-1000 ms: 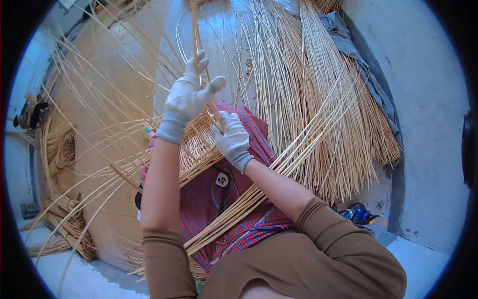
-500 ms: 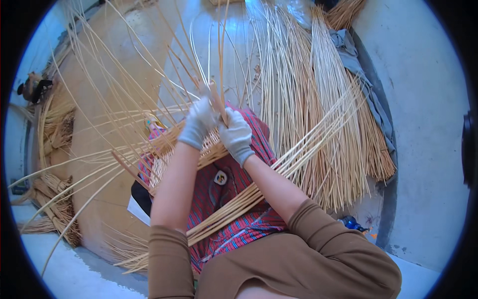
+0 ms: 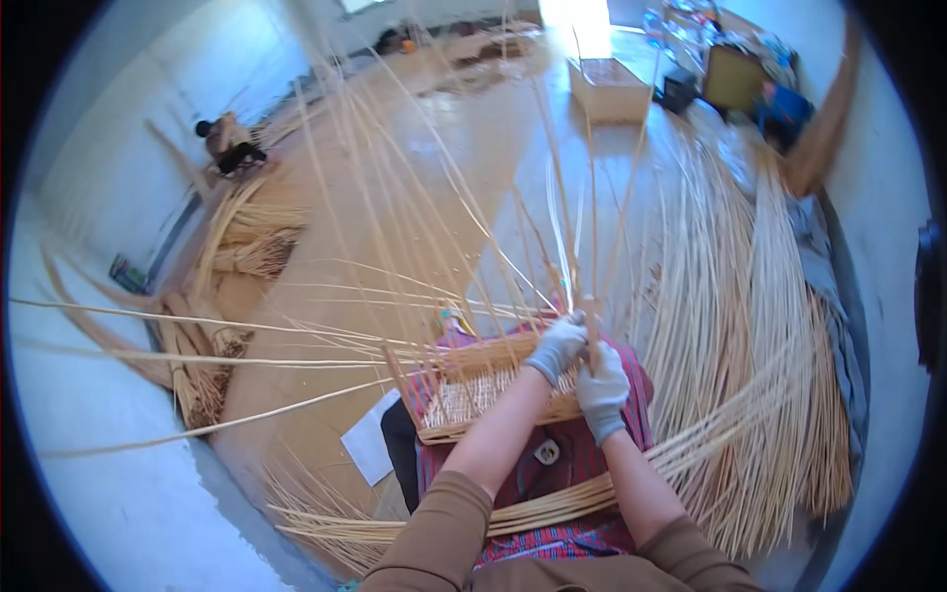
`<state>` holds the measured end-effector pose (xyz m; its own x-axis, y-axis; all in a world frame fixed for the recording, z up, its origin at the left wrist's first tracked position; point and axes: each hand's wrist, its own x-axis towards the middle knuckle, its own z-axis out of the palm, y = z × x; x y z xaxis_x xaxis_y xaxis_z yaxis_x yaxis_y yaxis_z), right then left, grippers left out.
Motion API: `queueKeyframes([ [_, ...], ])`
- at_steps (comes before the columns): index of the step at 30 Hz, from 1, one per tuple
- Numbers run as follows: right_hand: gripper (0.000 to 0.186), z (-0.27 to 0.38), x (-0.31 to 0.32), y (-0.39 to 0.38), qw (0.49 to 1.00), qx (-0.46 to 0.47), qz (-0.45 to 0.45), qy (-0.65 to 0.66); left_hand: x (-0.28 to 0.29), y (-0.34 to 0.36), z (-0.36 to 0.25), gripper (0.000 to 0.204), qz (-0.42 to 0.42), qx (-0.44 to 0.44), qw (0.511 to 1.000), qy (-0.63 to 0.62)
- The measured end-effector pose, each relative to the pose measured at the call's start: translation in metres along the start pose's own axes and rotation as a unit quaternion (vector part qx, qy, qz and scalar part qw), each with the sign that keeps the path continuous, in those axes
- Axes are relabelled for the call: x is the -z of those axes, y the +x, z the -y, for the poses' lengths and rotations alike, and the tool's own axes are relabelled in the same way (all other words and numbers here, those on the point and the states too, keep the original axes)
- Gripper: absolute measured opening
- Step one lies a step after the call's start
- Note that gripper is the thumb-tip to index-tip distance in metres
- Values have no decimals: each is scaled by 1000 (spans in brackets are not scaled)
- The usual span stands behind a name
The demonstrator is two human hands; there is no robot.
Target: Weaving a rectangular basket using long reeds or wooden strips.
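A half-woven wicker basket (image 3: 473,390) rests on my lap over a red plaid cloth (image 3: 552,474). Long pale willow rods (image 3: 395,257) stick out from it upward and to the left. My left hand (image 3: 555,346), in a grey glove, grips an upright rod (image 3: 592,247) at the basket's far right corner. My right hand (image 3: 602,387), also gloved, closes on the same rod just below and beside the left. Both hands touch each other at the basket's rim.
A large fan of loose willow rods (image 3: 750,326) lies on the floor to my right. Bundles of rods (image 3: 247,247) lie at the left, with another person (image 3: 225,143) seated far off. A finished basket box (image 3: 607,89) stands at the back. White paper (image 3: 370,444) lies by my knee.
My left hand came down from high on the rod to meet the right hand at the basket's rim. The view tilted up, showing more of the room.
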<state>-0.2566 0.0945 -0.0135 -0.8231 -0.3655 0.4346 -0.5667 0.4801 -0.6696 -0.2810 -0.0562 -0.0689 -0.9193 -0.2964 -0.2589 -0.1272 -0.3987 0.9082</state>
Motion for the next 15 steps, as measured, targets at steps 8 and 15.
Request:
queueKeyframes([
  [8,14,-13,-1,4,996,-42,52,62,-44,-142,-106,30,-242,-371,861,249],
  [15,50,1,27,5,980,77,68,172,97,-297,-76,25,-513,-163,806,249],
])
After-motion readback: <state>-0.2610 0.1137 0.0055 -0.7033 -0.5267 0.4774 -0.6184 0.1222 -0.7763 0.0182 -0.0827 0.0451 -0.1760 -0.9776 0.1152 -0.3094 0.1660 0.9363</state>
